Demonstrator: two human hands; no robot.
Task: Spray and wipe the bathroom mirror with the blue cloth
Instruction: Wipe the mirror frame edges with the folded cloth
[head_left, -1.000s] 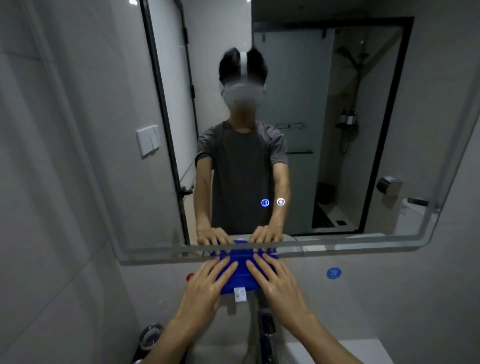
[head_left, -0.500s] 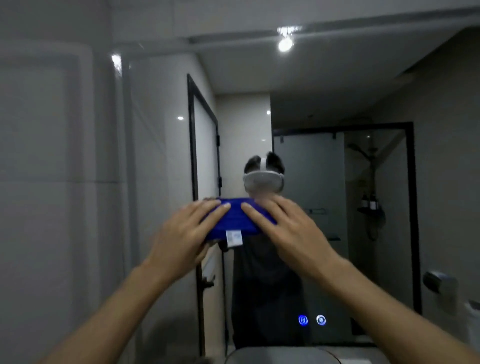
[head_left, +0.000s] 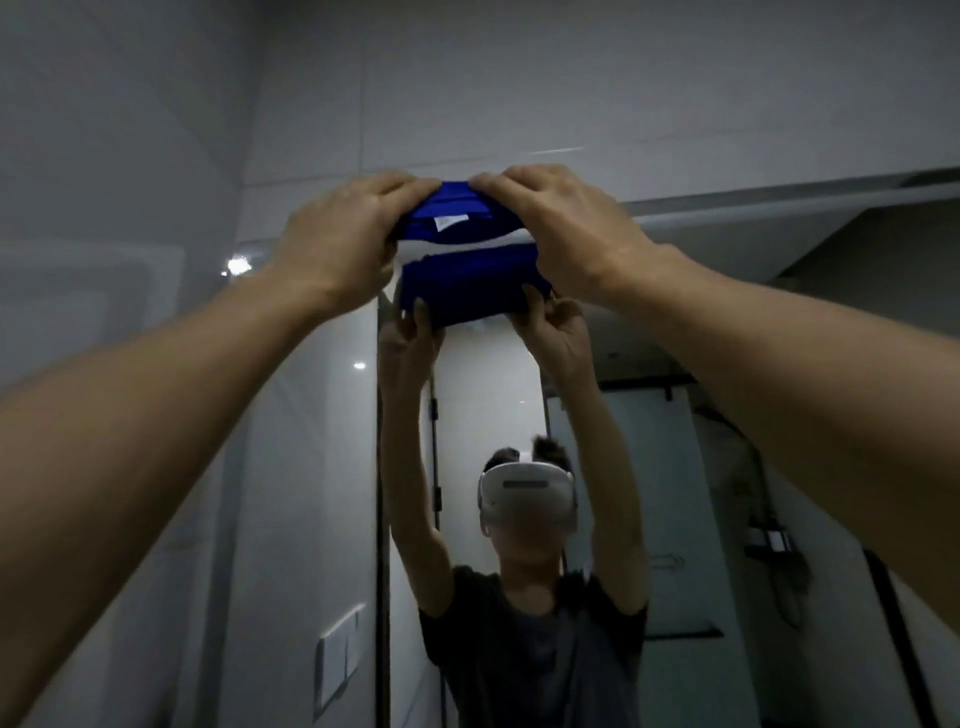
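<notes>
The folded blue cloth (head_left: 457, 221), with a small white label, sits against the top edge of the bathroom mirror (head_left: 675, 467). My left hand (head_left: 343, 244) presses on its left end and my right hand (head_left: 561, 228) presses on its right end, both with fingers laid over the cloth. Both arms reach up high. The mirror shows the cloth's reflection just below, and a person with raised arms wearing a white headset. No spray bottle is in view.
Grey wall tiles (head_left: 519, 78) run above the mirror and to the left. A white wall switch (head_left: 337, 660) shows in the mirror at lower left. A dark-framed door and a glass shower screen are reflected behind the person.
Both hands slid the cloth up the mirror, from its bottom edge through the middle to its top edge. The view tilted upward with them.
</notes>
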